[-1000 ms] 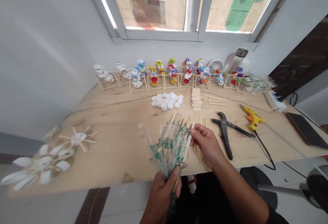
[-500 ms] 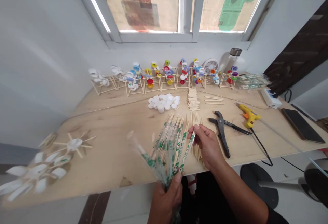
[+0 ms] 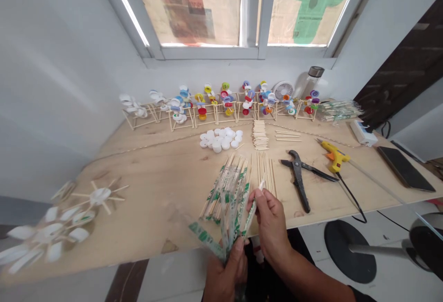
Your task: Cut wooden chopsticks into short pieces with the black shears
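Several clear plastic chopstick wrappers (image 3: 207,239) with green print fan out of my left hand (image 3: 226,269), which is closed around their lower ends at the table's front edge. My right hand (image 3: 272,223) pinches the upper part of one green-printed wrapper (image 3: 251,212), whose lower end runs down to my left thumb. Whether a chopstick is still inside it, I cannot tell. Just beyond my hands lies a pile of wrapped chopsticks (image 3: 216,196). Bare chopsticks (image 3: 265,168) lie side by side beyond my right hand.
Pliers-like cutters (image 3: 296,177), a yellow glue gun (image 3: 334,154) and a phone (image 3: 404,168) lie to the right. White bottle caps (image 3: 221,139) and short sticks (image 3: 260,135) are mid-table. Stick-and-cap wheels (image 3: 226,101) line the back; white wheels (image 3: 50,233) lie left.
My right hand has moved down and slightly left, towards my left hand, with the pinched wrapper. More of the bare chopsticks shows now. The loose wrappers at the left have drooped lower.
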Motion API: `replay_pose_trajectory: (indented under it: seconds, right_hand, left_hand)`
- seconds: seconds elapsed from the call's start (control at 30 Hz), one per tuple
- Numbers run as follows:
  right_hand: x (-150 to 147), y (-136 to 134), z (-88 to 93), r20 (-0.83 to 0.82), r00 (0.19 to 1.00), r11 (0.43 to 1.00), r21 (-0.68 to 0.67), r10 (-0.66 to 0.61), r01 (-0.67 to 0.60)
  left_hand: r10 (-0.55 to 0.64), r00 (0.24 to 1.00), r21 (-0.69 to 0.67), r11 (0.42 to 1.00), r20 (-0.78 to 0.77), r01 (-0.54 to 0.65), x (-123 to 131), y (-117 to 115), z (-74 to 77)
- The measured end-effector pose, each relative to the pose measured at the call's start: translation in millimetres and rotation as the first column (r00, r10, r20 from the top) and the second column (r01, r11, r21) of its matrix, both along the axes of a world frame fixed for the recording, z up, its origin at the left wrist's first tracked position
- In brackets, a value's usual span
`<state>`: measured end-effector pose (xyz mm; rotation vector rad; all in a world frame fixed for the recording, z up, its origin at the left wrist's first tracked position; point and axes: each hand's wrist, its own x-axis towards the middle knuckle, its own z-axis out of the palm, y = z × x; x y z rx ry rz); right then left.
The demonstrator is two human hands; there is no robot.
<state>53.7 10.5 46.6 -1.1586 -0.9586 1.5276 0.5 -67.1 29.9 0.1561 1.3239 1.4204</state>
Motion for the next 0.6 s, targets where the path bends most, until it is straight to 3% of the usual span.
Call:
replay_pose_trajectory:
  seconds: [0.13,0.23,0.37,0.6]
  right_hand:
    - [-4,-18,-3.3,-0.025,0.991,0.989,-0.073,0.128,-0.129]
    - [0,-15,0.0,-0.039,0.986,0.984,-0.067,0.16,-0.162]
    - [15,6,9.2,-0.04,0.997,0.998,0.002,0.069,-0.069]
    - [40,39,19.5,-0.036,0.999,0.998,0.061,-0.016,0.019]
  left_hand:
    - [0.017,1.0,-0.005,1.0,0.012,-0.016,-3,4,7.9]
    - [0.007,0.999,0.004,1.0,0.031,-0.007,-6,4,14.1]
    - [-0.055,0.998,0.002,0.998,-0.01,0.055,-7,0,11.7]
    - [-0.165,0.979,0.0,0.986,-0.116,0.166,-10,-16,-8.8]
